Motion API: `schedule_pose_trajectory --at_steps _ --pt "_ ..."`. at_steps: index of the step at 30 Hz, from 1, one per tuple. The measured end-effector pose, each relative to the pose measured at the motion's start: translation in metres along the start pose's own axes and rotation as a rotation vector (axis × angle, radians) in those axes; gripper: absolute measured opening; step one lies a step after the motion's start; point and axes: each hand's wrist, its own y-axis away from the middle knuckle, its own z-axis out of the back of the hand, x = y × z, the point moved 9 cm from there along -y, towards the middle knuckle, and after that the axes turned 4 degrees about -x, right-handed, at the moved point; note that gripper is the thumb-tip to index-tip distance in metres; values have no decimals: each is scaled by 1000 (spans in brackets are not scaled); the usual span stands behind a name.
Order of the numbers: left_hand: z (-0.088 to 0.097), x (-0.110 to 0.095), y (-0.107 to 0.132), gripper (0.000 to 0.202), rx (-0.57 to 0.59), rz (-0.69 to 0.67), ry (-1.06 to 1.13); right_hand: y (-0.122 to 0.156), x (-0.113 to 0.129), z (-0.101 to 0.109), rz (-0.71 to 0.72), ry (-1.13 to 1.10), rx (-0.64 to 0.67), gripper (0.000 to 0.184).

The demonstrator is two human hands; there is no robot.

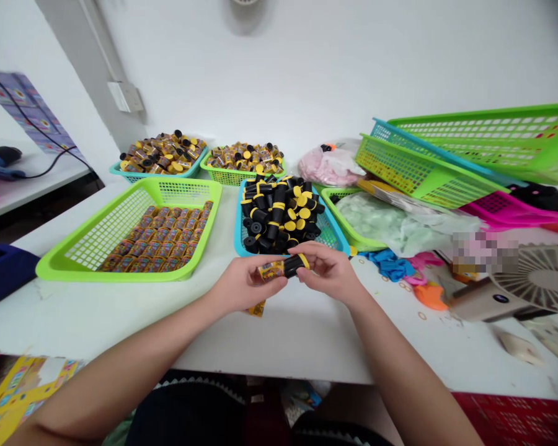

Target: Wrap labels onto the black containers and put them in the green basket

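Note:
My left hand (242,284) and my right hand (332,271) meet over the white table (307,334) near its front edge. Between them they hold a small black cylinder with a yellow band (294,265). A printed yellow label (270,270) is wrapped round its left end, under my left fingers. Both hands are closed on it in a pinch. Just behind them stands a blue basket (335,231) heaped with black and yellow cylinders. A loose label strip (256,308) lies under my left hand.
A green basket (93,238) at left holds rows of labelled cylinders. Two baskets of finished pieces (160,158) stand at the back. To the right are bagged items (400,226), stacked empty baskets (469,148), balloons (393,263) and a small fan (539,279).

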Motion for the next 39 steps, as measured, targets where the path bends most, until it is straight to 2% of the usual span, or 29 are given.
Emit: schedule_pose_trajectory --at_steps 2,7,11,13,16,18,21,26,33,36,38,39 --pt "2 4 -2 46 -27 20 10 1 1 -3 40 49 -3 26" --pt "9 -1 -3 40 -71 -65 -101 4 -1 -16 43 11 36 30" --pt "6 0 -2 60 -39 -44 -82 3 -7 -21 -65 -46 45 33" --pt "3 -2 0 60 -14 -67 -191 3 -15 -19 -183 -48 19 33" --pt "-1 -12 4 50 0 -245 -417 6 -27 -15 -331 -19 -25 36" --pt "-3 -16 8 49 -3 -362 -530 7 -28 -16 -355 -16 -19 37" --pt "-7 -17 12 49 14 -472 -660 6 -23 -20 -328 7 -10 30" --pt "-15 -20 19 44 12 -613 -801 6 -10 -16 -241 84 -74 23" --pt "-20 -14 20 33 67 -597 -896 10 -12 -11 -333 99 -138 32" --pt "-21 -18 21 33 60 -628 -805 12 -18 -12 -418 106 -167 28" --pt "-20 -17 18 31 48 -578 -680 13 -21 -8 -450 125 -196 29" --pt "-16 -14 14 32 13 -516 -597 12 -19 -5 -421 134 -216 30"
